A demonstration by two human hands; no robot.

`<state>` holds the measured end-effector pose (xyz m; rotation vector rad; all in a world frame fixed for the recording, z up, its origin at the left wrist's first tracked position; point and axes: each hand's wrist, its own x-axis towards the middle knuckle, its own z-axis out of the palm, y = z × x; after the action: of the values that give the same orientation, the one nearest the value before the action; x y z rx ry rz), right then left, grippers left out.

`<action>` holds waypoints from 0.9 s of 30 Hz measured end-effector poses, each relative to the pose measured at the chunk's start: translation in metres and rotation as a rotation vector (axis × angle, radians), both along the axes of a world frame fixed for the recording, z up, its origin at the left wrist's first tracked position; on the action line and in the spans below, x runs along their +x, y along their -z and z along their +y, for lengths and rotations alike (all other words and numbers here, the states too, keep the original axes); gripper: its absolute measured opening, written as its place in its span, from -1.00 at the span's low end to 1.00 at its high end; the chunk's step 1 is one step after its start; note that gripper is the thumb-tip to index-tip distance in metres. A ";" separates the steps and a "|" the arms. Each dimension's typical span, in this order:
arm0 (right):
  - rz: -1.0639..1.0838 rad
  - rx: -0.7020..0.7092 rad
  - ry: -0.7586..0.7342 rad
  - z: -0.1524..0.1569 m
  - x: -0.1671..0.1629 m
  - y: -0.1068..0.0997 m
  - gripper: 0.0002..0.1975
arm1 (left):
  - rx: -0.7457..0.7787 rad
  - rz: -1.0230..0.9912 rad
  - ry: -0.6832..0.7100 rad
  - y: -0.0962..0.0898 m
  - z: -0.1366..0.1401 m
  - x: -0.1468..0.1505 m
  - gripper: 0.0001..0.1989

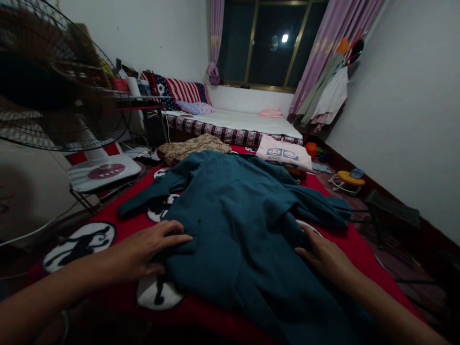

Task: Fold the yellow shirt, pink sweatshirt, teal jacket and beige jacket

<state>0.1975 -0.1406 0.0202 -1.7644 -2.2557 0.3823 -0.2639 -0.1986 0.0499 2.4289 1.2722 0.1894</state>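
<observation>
A teal long-sleeved coat (223,206) lies spread out, its collar end away from me and its sleeves out to both sides. My left hand (153,247) is at the coat's left edge by a pocket, with fingers over the cloth and the thumb lower down at the edge. On the opposite side, my right hand (325,254) pinches the coat's right edge between thumb and fingers. The lower part of the coat falls in loose folds toward me and into shadow. Under it is a red blanket (125,239) with black-and-white round patterns.
Beyond the coat lie a folded brown patterned cloth (196,146) and a pink printed shirt (283,152). A large fan (53,81) stands close on the left. Stools, including a yellow one (348,178), are on the right; a bed (237,120) is below the window.
</observation>
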 end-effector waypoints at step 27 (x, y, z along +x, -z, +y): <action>-0.187 0.122 0.217 0.067 0.004 -0.050 -0.76 | -0.085 -0.305 0.187 -0.017 0.072 0.113 -0.71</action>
<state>0.2016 -0.0735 0.0706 -2.0265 -2.1223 0.0368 -0.1512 -0.1270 0.0670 2.3207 0.8985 0.4257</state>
